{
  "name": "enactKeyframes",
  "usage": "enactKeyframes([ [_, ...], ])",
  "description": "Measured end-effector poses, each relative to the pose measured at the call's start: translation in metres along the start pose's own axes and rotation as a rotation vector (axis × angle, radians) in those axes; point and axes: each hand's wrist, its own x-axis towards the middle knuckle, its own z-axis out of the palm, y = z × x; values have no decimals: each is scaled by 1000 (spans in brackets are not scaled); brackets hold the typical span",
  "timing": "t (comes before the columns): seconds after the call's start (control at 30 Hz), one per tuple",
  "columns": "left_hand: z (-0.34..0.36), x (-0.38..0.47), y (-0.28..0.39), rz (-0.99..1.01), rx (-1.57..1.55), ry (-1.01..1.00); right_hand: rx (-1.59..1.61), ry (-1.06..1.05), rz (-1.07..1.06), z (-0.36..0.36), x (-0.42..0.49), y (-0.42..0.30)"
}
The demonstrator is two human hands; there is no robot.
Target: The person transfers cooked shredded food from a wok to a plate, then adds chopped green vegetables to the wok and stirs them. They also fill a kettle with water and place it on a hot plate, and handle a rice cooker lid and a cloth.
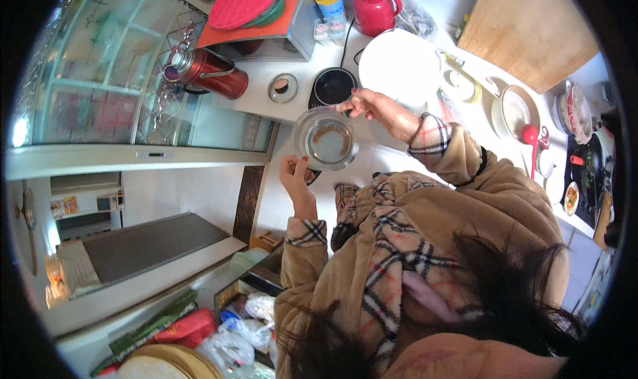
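Both hands hold a clear glass pot (329, 147) in front of my body, over the pale floor. My left hand (297, 179) grips the dark handle on its near side. On the far side, my right hand (381, 112) pinches the other handle at the rim. Brown residue or bits of food show in the pot's bottom; which cannot be told. Just past the pot, a round black hotplate (334, 86) sits on the white counter. A glass lid (282, 88) with a knob lies left of the hotplate.
A red thermos flask (212, 75) stands at the counter's left, below a microwave-like box (294, 40). A large white round lid or board (398, 70), a red jug (373, 10) and a bowl (516, 112) line the counter. Plastic bags (234, 341) lie at lower left.
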Motion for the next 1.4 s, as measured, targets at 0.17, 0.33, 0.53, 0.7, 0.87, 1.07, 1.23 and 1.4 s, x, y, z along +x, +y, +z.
enactKeyframes([
  [0.17, 10, 106, 6, -35, 4, -226, 222, 150, -54, -1, 57, -14],
  [0.33, 34, 202, 4, -77, 56, -423, 241, 380, -171, 2, 84, -16],
  [0.53, 62, 270, -16, -150, 90, -603, 279, 590, -253, -4, 109, -1],
  [0.7, 78, 293, -37, -162, 111, -701, 319, 650, -262, -18, 116, 11],
  [0.87, 86, 299, -48, -188, 100, -692, 310, 747, -289, -17, 121, 14],
  [1.07, 88, 310, -52, -204, 106, -727, 326, 750, -247, -24, 130, 17],
  [1.23, 88, 320, -53, -204, 140, -772, 293, 703, -230, -31, 128, 25],
  [1.4, 88, 324, -63, -218, 185, -824, 361, 739, -142, -32, 129, 27],
])
